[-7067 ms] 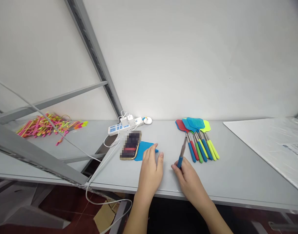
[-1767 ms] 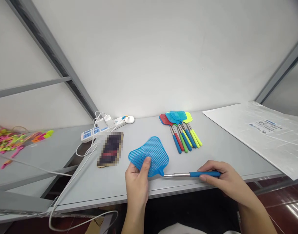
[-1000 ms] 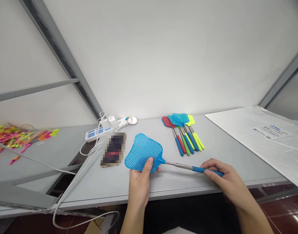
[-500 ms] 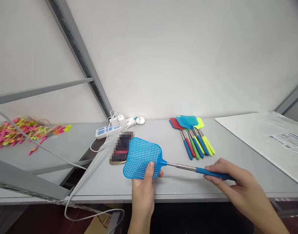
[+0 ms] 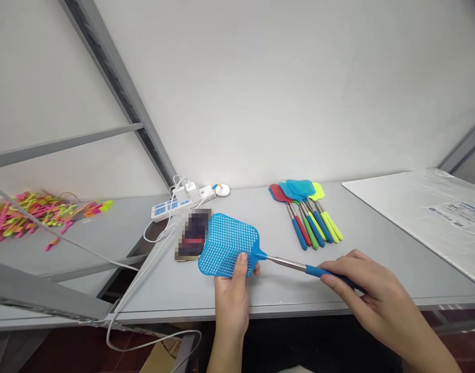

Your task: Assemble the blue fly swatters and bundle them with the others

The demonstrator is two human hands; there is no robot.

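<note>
A blue fly swatter [image 5: 230, 239] with a metal shaft and blue grip is held level above the front of the grey shelf [image 5: 284, 298]. My left hand [image 5: 233, 298] pinches the lower edge of its mesh head, thumb on top. Around the blue grip, my right hand [image 5: 364, 287] is closed, fingers above and thumb below. Beyond them lies a fanned stack of fly swatters [image 5: 311, 223] with red, blue, green and yellow grips, heads toward the wall.
Left of the swatter lies a partly blurred phone [image 5: 193, 235]. A white power strip [image 5: 171, 208] with chargers and a round white pad [image 5: 222, 190] sit behind. Colourful small pieces [image 5: 31, 215] are piled far left. A white wrapped panel [image 5: 416, 207] lies right; cables [image 5: 136, 285] hang down left.
The metal shaft between head and grip shows a little shorter. My right hand has shifted slightly left with the grip; my left hand still pinches the head, slightly farther right.
</note>
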